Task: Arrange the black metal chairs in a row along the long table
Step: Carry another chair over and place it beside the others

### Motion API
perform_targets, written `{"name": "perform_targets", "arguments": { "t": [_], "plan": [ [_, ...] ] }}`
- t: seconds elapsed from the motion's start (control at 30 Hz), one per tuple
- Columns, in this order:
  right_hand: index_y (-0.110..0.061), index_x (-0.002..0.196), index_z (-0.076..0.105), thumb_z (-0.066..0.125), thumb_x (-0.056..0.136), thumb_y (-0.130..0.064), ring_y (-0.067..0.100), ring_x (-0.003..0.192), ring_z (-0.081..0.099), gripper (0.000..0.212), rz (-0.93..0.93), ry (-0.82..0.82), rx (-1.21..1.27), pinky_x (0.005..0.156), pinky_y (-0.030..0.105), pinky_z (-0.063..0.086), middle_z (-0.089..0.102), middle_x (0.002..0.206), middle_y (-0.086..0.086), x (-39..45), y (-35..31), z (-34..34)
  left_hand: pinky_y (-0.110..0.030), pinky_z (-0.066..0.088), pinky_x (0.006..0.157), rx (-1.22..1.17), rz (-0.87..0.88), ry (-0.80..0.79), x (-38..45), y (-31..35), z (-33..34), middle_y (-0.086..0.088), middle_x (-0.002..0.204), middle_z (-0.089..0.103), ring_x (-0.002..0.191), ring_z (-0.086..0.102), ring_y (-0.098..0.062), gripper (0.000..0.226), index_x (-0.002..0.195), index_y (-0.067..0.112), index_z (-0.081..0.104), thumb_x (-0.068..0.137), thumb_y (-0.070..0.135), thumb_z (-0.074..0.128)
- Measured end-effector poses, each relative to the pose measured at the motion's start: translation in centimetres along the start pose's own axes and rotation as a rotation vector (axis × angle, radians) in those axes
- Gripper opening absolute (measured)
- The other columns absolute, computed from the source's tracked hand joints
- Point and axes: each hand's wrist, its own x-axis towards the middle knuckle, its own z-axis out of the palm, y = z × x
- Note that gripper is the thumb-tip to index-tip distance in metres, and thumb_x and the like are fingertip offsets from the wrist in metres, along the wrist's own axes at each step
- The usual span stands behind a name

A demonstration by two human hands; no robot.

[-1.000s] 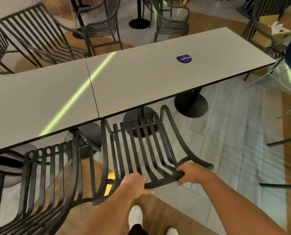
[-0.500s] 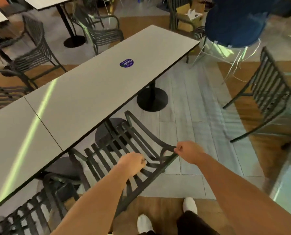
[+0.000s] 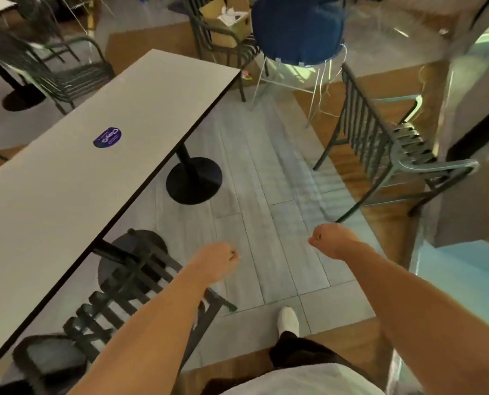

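So both my hands are free at this point. Left hand point(image 3: 219, 259) and right hand point(image 3: 330, 240) are curled into loose fists out in front of me with nothing in them, hovering over the grey plank floor point(image 3: 266, 195).

The black slatted metal chair point(image 3: 140, 292) under my left forearm is tucked in against the long pale grey tabletop point(image 3: 80, 172), its seat part way under the edge, near one of the round black pedestal bases point(image 3: 193, 181). I'd call that one done.

The one that matters next, I reckon, is the other black metal chair with vertical back bars point(image 3: 380, 149), standing off to my front right on the brown wood strip of floor, well apart from the tabletop with a wide gap of grey planks between. Its barred back faces toward me and the table side, seat pointing away, so it looks turned the wrong way round for the row. It's on my right, so my right hand is clearly the nearer one, though it's beyond reach from here.

It's an open frame, thin legs, curved armrest that looks paler in the light. Probably light enough to lift, but it'll want spinning before it slots in past the placed chair, alongside the tabletop's long edge.
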Motion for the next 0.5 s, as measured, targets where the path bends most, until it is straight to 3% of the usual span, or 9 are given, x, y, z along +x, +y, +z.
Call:
{"name": "perform_targets", "arguments": {
  "t": [0.1,0.27,0.5],
  "plan": [
    [-0.011,0.119,0.067,0.048,0.105,-0.039,0.032,0.113,0.063,0.037,0.042,-0.001,0.038,0.096,0.044,0.053,0.068,0.123,0.014,2.6,4.2,-3.3,-0.041,0.056,0.088,-0.005,0.027,0.041,4.7,4.4,-1.8,-0.004,0.107,0.072,0.091,0.067,-0.020,0.035,0.124,0.015,0.069,0.108,0.037,0.046],
    [-0.011,0.122,0.067,0.048,0.105,-0.039,0.033,0.115,0.063,0.038,0.107,0.037,0.094,0.096,0.044,0.053,0.066,0.126,0.015,6.3,9.0,-7.7,-0.033,0.054,0.082,0.077,0.085,0.036,11.9,10.4,-4.8,-0.001,0.109,0.071,0.091,0.066,-0.017,0.035,0.128,0.021,0.067,0.107,0.038,0.045],
    [-0.013,0.121,0.065,0.047,0.105,-0.037,0.034,0.108,0.065,0.034,0.223,0.104,0.152,0.096,0.047,0.054,0.068,0.121,0.014,11.9,13.1,-12.7,-0.038,0.054,0.090,0.148,0.201,-0.037,22.2,15.7,-9.5,-0.005,0.117,0.072,0.100,0.067,-0.021,0.038,0.128,0.018,0.068,0.106,0.039,0.045]
  ]
}}
